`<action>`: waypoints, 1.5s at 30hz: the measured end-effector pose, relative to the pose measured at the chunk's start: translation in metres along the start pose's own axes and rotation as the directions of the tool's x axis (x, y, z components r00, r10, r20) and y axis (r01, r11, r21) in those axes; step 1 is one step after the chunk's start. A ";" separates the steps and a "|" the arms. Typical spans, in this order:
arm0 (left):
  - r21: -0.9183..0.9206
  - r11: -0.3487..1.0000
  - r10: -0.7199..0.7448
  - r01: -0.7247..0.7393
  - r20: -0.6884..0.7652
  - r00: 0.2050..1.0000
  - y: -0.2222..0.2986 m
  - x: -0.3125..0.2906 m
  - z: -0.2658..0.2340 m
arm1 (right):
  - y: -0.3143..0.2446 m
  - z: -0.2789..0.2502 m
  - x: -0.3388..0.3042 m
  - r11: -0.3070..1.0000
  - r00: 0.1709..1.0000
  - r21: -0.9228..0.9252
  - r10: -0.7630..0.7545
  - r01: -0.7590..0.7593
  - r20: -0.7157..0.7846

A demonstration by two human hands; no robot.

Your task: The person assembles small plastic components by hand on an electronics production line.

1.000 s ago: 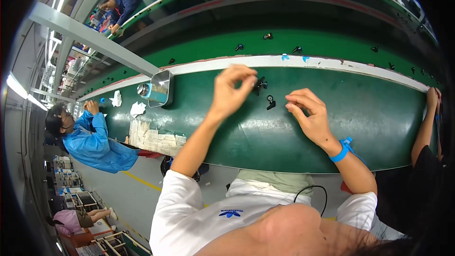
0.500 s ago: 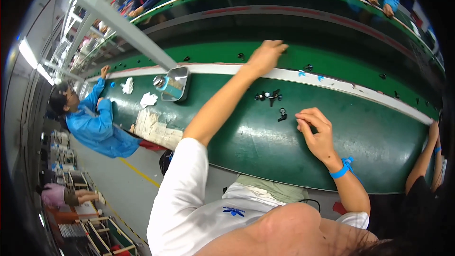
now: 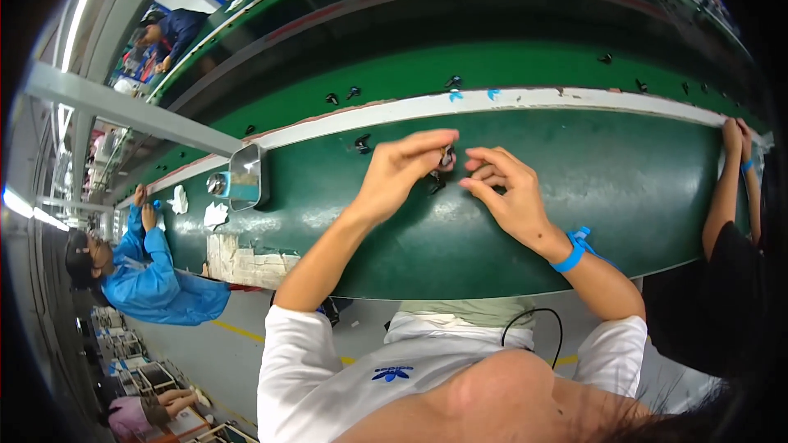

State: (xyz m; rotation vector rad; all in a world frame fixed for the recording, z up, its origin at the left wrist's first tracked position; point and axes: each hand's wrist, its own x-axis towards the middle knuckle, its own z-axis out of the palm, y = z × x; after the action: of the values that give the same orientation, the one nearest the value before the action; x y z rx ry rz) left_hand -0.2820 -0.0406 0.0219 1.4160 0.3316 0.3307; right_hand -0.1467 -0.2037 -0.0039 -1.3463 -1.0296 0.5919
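My left hand [image 3: 398,174] is over the green worktable [image 3: 624,189], its thumb and fingers pinching a small black earbud-shaped piece [image 3: 447,155]. Just below the fingertips another dark piece [image 3: 437,184] shows, partly covered by the hand; whether it lies on the table I cannot tell. Facing it, my right hand [image 3: 513,193] has its fingers curved and apart, with nothing visible between them. It wears a blue wrist strap [image 3: 578,250]. A black piece [image 3: 363,143] lies on the table beyond my left wrist.
A green conveyor belt [image 3: 533,68] behind a white rail [image 3: 566,98] carries several small black pieces. A metal bin [image 3: 256,179] with a bottle stands at left, near white crumpled cloths [image 3: 216,214]. A blue-sleeved person [image 3: 164,275] sits left; another person's arms [image 3: 726,184] rest at right.
My left hand has come back from the belt to the table with a small black piece. The right hand has moved close to it, its fingers opening. The whole view has shifted.
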 end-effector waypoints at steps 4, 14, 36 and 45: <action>-0.083 0.996 0.040 -0.041 -0.015 0.999 -0.021 -0.023 0.014 | 0.005 -0.001 0.001 0.994 0.996 -0.057 -0.093 0.094 0.015; -0.021 0.981 0.190 -0.195 -0.153 0.970 -0.038 -0.034 0.013 | -0.002 0.007 -0.007 0.998 0.992 0.015 -0.065 0.063 0.112; 0.004 0.958 0.288 -0.288 -0.079 0.954 -0.034 -0.043 0.025 | -0.003 0.002 -0.011 0.964 0.964 -0.016 -0.263 0.264 0.046; -0.071 0.918 0.379 -0.389 -0.125 0.917 -0.042 -0.045 0.029 | -0.003 0.008 -0.014 0.965 0.975 0.153 -0.220 0.214 0.019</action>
State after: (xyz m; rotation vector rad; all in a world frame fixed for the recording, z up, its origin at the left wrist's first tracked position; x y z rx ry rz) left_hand -0.3095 -0.0902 -0.0153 1.3676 0.1196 0.7396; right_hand -0.1612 -0.2121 -0.0055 -1.0780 -1.1225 0.5187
